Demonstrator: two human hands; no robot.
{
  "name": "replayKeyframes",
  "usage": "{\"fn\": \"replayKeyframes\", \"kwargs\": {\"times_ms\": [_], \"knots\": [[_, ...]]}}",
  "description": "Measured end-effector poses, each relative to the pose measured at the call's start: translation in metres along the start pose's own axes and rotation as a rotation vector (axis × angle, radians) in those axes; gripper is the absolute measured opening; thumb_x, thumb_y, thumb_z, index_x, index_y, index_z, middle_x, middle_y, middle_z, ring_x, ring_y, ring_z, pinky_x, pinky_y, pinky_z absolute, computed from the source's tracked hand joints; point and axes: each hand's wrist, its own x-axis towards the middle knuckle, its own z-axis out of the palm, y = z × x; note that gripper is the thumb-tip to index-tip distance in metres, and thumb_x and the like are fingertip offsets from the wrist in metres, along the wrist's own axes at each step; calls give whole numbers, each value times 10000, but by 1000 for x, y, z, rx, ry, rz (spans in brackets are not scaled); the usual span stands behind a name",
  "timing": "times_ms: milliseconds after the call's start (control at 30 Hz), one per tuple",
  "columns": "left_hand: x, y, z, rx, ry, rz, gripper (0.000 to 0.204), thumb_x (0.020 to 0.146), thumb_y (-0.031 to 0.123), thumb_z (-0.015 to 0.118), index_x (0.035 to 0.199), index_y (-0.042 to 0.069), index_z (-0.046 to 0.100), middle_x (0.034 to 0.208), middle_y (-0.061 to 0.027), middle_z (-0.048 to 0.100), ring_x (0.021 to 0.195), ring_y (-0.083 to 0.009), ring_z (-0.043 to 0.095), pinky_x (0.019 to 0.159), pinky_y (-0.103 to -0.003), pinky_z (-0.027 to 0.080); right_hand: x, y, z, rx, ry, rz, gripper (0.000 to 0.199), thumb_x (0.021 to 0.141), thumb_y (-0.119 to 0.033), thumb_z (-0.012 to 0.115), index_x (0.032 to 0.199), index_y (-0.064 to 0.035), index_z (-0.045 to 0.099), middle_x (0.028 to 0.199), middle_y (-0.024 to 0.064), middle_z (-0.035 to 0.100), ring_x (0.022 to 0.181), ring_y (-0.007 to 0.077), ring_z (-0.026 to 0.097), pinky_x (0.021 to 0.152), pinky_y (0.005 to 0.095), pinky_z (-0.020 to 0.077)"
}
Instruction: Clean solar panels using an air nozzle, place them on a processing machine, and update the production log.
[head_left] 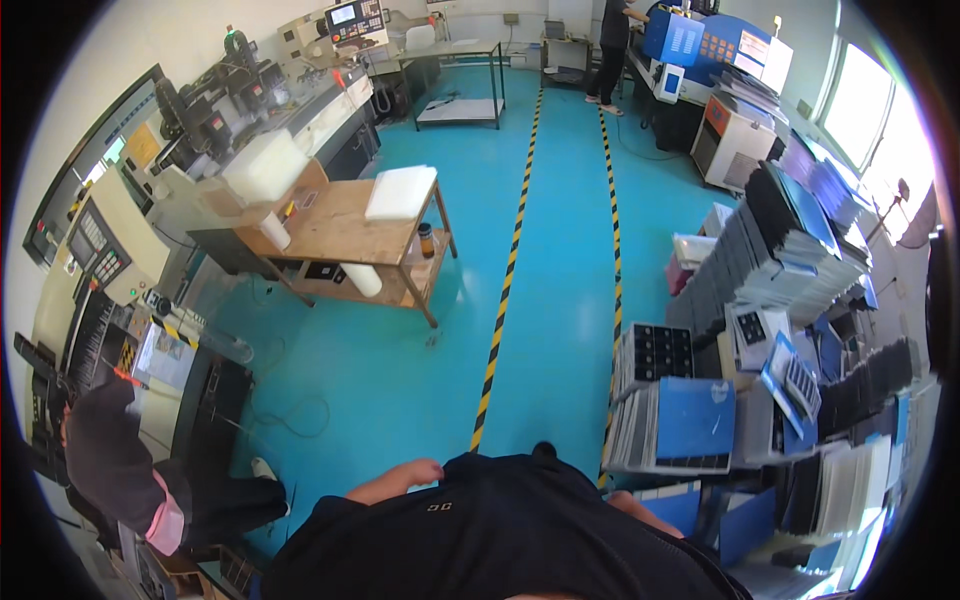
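My left hand (pixel 412 474) is in front of my dark shirt (pixel 480 520) at the lower edge, above the blue-green floor (pixel 400 400). It is small in the view, its fingers do not stand out, and nothing shows in it. My right hand (pixel 628 502) hangs at my right side, partly hidden by the shirt, and its fingers cannot be made out. Nearest to it are a stack of grey panels with a blue top sheet (pixel 695 415) and blue sheets (pixel 672 505) lower down. Neither hand visibly touches these.
Two yellow-black striped lines (pixel 515 250) run ahead along the floor. At left stand a wooden table (pixel 340 215) with white foam, machines with control panels (pixel 100 245), and a person (pixel 110 450) in dark clothes. Tall stacked panels (pixel 760 260) line the right. Another person (pixel 612 50) stands far off beside a blue machine (pixel 690 40).
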Motion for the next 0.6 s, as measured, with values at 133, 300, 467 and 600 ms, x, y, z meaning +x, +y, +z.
{"fn": "replayKeyframes", "kwargs": {"times_ms": [133, 300, 467, 600], "knots": [[65, 17, -48, -204, -46, 22, 289, 801, 285, 613, 998, 96, 707, 823, -88, 679, 746, -211, 633, 650, -390, 498, 123, -62, -148, 185, -18, 5, 141, 766, -149, 604, 741, -14, 635, 641, 104, 641, 549, 221, 644, 489, 362, 516], [187, 39, -123, -182, 0, 120, 297, 799, 289, 615, 998, 89, 705, 830, -100, 681, 750, -223, 636, 654, -397, 498, 203, -264, -288, 519, 225, -220, 96, 775, -52, 583, 687, -15, 572, 633, 128, 601, 503, 207, 600, 437, 326, 491], [305, 75, -271, -89, 26, 293, 306, 796, 294, 618, 998, 80, 702, 838, -116, 683, 755, -238, 639, 659, -405, 499, 315, -294, -345, -303, 201, -239, 224, 747, -224, 622, 717, -3, 645, 656, 156, 647, 592, 299, 657, 609, 415, 552], [372, 110, -405, -41, 65, 193, 324, 793, 300, 622, 999, 60, 695, 860, -145, 685, 767, -272, 644, 682, -420, 501, 351, -375, -406, -498, 38, -408, 261, 779, -261, 598, 783, -15, 685, 727, 192, 668, 712, 340, 677, 682, 444, 542]]}}
